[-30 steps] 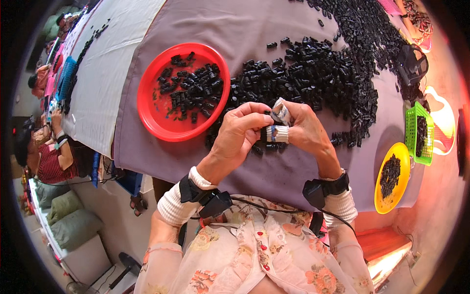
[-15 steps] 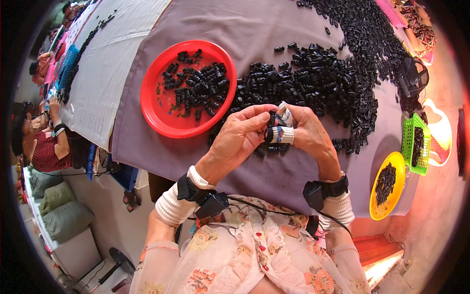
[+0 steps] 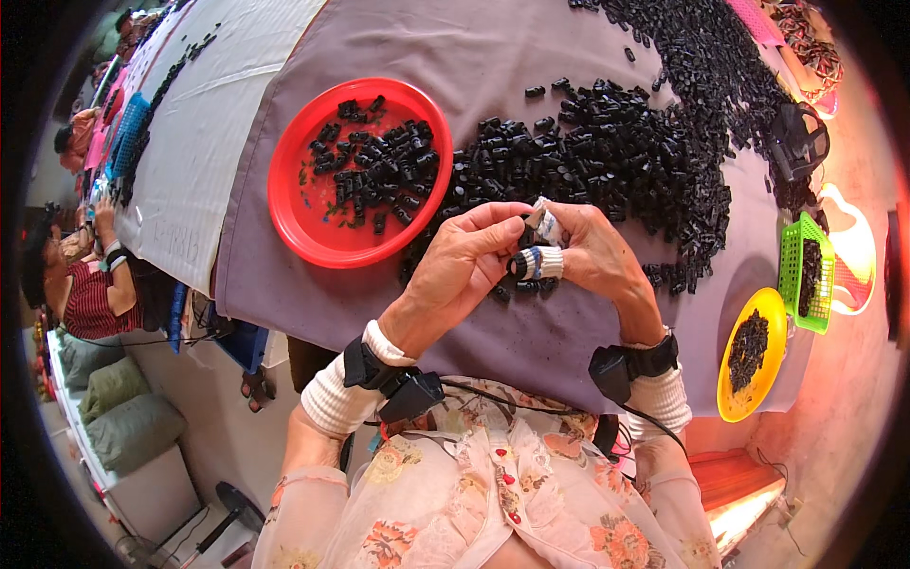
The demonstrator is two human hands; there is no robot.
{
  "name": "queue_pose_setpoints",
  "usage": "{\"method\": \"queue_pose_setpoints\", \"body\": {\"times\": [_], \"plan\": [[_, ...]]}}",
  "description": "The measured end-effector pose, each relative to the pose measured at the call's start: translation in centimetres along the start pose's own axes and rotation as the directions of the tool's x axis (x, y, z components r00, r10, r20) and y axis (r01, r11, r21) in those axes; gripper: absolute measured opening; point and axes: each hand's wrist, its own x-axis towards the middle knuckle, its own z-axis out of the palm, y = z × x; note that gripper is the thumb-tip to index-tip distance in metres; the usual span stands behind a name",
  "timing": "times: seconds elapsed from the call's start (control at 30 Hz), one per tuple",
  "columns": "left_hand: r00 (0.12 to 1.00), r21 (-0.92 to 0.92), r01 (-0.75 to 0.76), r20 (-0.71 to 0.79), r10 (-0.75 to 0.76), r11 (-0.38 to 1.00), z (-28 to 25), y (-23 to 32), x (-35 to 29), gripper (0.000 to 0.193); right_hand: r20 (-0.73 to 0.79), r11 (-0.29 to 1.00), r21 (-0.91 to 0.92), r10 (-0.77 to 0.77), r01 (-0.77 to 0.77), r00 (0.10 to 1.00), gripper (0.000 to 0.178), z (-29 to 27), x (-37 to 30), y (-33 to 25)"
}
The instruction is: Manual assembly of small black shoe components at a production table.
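In front of my chest both hands meet over the near edge of a heap of small black cylindrical parts (image 3: 616,152). My left hand (image 3: 455,261) is closed, thumb and fingertips pinching a small black part that my fingers mostly hide. Close against it, my right hand (image 3: 602,251) is bent inward and closed at the same spot. White knitted finger covers (image 3: 542,263) wrap some right-hand fingers, one with a dark and blue band. Whether the right fingers also grip a small tool cannot be made out. Left of my hands, a red round tray (image 3: 284,213) holds more black parts and coloured scraps.
A yellow plate (image 3: 735,403) and a green basket (image 3: 820,275), both with dark bits, stand at the table's right edge. Cables run from the black wrist devices (image 3: 412,394). Another person in a striped top (image 3: 95,299) sits at far left. Grey cloth (image 3: 360,28) covers the table.
My hands stay together, with only a slight shift of the right fingers around the small part. The whole view has moved a little; tray and heap look otherwise the same.
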Motion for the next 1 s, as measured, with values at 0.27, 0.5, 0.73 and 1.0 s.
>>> {"method": "queue_pose_setpoints", "body": {"times": [0.27,0.5,0.73,1.0], "plan": [[1.0,0.018,-0.01,-0.014,0.011,1.0,0.1,0.0,-0.1,0.019,0.008,1.0,0.03,0.008,-0.008,1.0,0.027,0.3,-0.2,0.3],[0.993,0.099,-0.039,-0.103,0.05,0.994,0.8,-0.3,-0.3,0.019,-0.004,0.998,0.055,0.006,-0.005,1.0,0.024,0.7,-0.4,-0.2],[0.999,0.004,-0.021,-0.041,0.021,1.0,0.3,-0.2,-0.2,0.021,-0.056,0.998,0.066,0.014,-0.01,0.998,0.025,0.5,-0.6,-0.3],[0.995,0.002,0.003,-0.099,-0.003,1.0,1.2,-0.2,-0.3,0.02,-0.026,1.0,0.01,-0.004,0.004,1.0,0.034,0.0,-0.1,-0.1]]}}
